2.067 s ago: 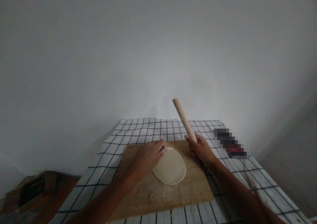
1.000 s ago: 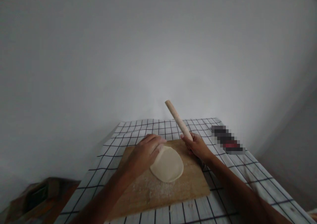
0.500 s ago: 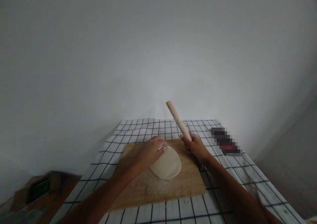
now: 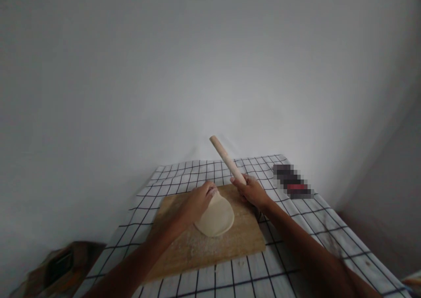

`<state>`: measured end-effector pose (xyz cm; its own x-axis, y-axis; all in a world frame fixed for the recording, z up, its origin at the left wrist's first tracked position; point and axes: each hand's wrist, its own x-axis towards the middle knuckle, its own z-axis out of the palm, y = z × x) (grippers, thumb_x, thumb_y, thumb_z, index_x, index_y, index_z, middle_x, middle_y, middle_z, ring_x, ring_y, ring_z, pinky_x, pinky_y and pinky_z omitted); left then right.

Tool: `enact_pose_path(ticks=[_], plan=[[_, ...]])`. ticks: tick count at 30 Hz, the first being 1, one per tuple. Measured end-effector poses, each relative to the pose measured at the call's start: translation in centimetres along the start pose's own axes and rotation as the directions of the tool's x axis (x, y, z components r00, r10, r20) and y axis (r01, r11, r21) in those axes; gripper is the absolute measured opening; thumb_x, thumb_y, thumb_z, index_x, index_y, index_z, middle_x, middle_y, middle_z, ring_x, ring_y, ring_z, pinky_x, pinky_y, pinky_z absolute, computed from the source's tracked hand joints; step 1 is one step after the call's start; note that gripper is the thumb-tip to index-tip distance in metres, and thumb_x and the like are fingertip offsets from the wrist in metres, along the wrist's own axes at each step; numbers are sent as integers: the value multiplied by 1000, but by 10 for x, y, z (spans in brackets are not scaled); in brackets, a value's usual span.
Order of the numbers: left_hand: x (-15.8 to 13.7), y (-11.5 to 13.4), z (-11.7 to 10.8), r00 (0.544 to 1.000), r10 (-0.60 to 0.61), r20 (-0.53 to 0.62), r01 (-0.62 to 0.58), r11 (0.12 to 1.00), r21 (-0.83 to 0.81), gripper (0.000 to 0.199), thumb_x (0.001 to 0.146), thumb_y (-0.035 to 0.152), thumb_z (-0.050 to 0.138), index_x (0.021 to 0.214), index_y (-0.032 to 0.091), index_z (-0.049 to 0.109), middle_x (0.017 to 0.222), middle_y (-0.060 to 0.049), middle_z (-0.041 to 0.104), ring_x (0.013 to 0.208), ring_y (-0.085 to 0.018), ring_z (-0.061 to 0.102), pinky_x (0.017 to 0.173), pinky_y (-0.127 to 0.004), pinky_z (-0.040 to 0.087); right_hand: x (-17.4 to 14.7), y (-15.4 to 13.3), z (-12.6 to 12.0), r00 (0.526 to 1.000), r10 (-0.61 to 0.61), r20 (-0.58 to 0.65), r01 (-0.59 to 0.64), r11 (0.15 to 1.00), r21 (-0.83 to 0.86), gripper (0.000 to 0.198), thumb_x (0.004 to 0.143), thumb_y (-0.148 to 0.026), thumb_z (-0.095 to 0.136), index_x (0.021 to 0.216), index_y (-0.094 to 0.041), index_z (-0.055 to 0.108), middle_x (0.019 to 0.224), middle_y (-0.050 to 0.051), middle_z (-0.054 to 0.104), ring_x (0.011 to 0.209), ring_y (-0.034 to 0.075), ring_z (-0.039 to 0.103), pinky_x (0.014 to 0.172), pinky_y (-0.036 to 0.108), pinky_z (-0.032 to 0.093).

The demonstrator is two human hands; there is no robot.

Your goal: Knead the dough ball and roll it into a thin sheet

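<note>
Dough round, one, flat on a floured board; left hand at its far edge, rolling pin raised in the right.
Dough round (image 4: 215, 217): lies on the wooden board (image 4: 245, 234), drawn to a point where the left hand (image 4: 203, 199) has its fingers closed on the edge, seemingly for a grip on the rim. Rolling pin (image 4: 226, 159): held by its near end, right hand (image 4: 252, 192) wrapped firmly round it, tilted up and apart from the dough, presumably to leave the surface free. Checked cloth (image 4: 182, 175): under the board, likely as cover. Pixelated dark-and-red item (image 4: 292, 181): on the cloth, right; identity unclear.
</note>
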<state>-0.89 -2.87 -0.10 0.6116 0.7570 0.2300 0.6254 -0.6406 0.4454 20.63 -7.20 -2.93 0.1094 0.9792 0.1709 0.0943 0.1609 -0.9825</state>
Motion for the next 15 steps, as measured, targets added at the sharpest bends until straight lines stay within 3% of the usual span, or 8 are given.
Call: enact_pose_path(ticks=[5, 8, 11, 15], plan=[[15, -1, -14, 985, 8, 172, -14, 999, 33, 37, 96, 50, 44, 83, 20, 61, 75, -1, 66, 70, -18, 64, 60, -27, 41, 1, 0, -1, 1000, -6, 5, 6, 1000, -12, 42, 83, -62, 61, 79, -21, 54, 50, -8, 44, 38, 8, 40, 35, 19, 33], [14, -3, -22, 964, 34, 262, -56, 995, 81, 29, 88, 48, 60, 86, 19, 64, 86, -3, 68, 79, -21, 65, 65, -28, 45, 0, 0, -2, 1000, -3, 12, 4, 1000, -19, 42, 83, -62, 62, 80, -21, 55, 52, -7, 45, 39, 8, 41, 36, 19, 34], [0, 4, -23, 973, 125, 196, -162, 968, 190, 17, 93, 35, 54, 97, 21, 62, 101, -4, 67, 95, -22, 64, 81, -32, 47, 0, 0, -2, 1000, -5, 15, 6, 1000, -25, 43, 83, -62, 62, 80, -20, 56, 53, -7, 45, 40, 8, 41, 37, 19, 35], [-26, 13, -16, 963, 219, 155, -260, 902, 344, 21, 100, 26, 41, 98, 22, 61, 96, -6, 69, 95, -25, 65, 84, -37, 46, 1, 2, -3, 1000, -4, 24, 4, 999, -35, 42, 84, -62, 61, 79, -20, 55, 53, -7, 45, 40, 8, 42, 36, 20, 33]])
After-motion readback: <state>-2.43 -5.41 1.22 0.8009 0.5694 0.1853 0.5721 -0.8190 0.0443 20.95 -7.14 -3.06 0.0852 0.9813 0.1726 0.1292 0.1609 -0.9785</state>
